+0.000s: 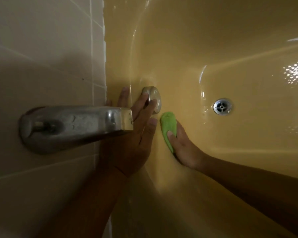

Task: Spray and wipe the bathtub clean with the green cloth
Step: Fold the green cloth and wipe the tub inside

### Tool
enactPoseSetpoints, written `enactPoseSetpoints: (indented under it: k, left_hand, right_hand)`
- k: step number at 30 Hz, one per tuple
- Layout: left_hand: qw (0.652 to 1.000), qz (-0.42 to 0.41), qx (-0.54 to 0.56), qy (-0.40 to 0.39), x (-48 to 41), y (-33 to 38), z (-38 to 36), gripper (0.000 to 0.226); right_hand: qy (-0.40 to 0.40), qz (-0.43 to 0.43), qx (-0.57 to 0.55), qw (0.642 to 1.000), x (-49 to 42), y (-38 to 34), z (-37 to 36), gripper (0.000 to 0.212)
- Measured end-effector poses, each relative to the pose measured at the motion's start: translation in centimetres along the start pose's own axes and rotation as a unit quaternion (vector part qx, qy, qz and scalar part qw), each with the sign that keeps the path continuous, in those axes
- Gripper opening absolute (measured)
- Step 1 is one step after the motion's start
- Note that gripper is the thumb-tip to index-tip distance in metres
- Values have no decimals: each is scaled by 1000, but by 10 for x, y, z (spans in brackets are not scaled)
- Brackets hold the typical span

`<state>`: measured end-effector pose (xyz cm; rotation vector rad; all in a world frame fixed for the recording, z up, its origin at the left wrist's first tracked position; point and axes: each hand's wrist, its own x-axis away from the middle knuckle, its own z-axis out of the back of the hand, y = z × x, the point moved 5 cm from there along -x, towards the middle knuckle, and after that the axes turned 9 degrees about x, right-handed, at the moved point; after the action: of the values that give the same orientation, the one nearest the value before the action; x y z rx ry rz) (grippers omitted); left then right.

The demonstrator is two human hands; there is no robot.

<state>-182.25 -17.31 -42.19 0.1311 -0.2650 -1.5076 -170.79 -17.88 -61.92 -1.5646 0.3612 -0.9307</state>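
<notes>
In the head view, the inside of the yellow bathtub [213, 40] is being looked down into, and the round metal overflow cover [155, 97] on its end wall is being taken as the landmark.

The green cloth [169, 129] is being held bunched against the tub wall just below and to the right of the overflow cover, close to it; whether the two are touching cannot be told. The cloth is being gripped by the right hand [184, 148]. It is being pinned by the thumb laid across its lower part, while the fingers are being hidden behind the fabric. The top of the cloth is being left sticking out past the hand, towards the cover.

The left hand [132, 138] is being laid flat against the wall just left of the cloth. Its fingers [144, 103] are being kept straight and spread, and two of them are resting on the overflow cover.

A dull metal faucet spout [76, 122] is being seen left of the cover, jutting from the tiled wall [41, 48] and crossing over the left hand. The drain [222, 106] is being shown well to the right of the cover, on the wet tub floor.
</notes>
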Motion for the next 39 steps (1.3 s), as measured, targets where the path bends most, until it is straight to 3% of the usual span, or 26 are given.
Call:
enactPoseSetpoints:
  k: [3,5,7,10,12,16,19,22,25,28,30,32,33,36,39]
  left_hand:
    - [999,-6,-32,5,-7,-5,-2,55]
    - [999,-8,-38,12,-12,-8,-3,54]
    - [999,-17,-40,23,-16,-8,-1,52]
    - [999,-9,-31,26,-23,-7,1,55]
    - [999,-1,-27,26,-28,-6,2,57]
    - [998,-4,-46,32,-38,-7,2,49]
    - [998,-17,-46,40,-43,-8,1,45]
    - [997,-23,-39,56,-46,-8,1,42]
    - [997,-31,-59,45,-49,-10,0,41]
    - [997,-33,-65,25,-53,-11,1,42]
    - [997,-28,-65,21,-56,-12,4,43]
    - [997,-18,-69,13,-59,-11,5,46]
    - [997,-9,-71,8,-60,-11,6,48]
    - [996,12,-86,-6,-64,-11,7,55]
    - [995,13,-98,-4,-68,-12,7,54]
  right_hand:
    - [31,-196,-35,979,-41,62,5,91]
    - [25,-230,-39,972,-46,62,3,97]
    - [40,-153,-38,987,-27,12,2,82]
    - [33,44,-14,998,29,-81,2,50]
    - [19,141,-13,990,48,-108,1,51]
    - [-25,126,53,990,23,-60,-3,71]
    - [-6,49,15,999,-14,-5,-3,77]
    - [25,-80,17,996,-57,62,14,77]
    - [53,-233,188,953,-79,122,40,71]
    - [110,-310,154,932,-90,109,43,71]
    - [108,-262,33,958,-102,73,30,81]
    - [110,-143,-91,979,-99,26,23,90]
    - [98,-77,-119,985,-97,4,23,84]
    - [51,77,-108,990,-89,-52,29,48]
    - [81,113,-80,987,-97,-48,33,53]
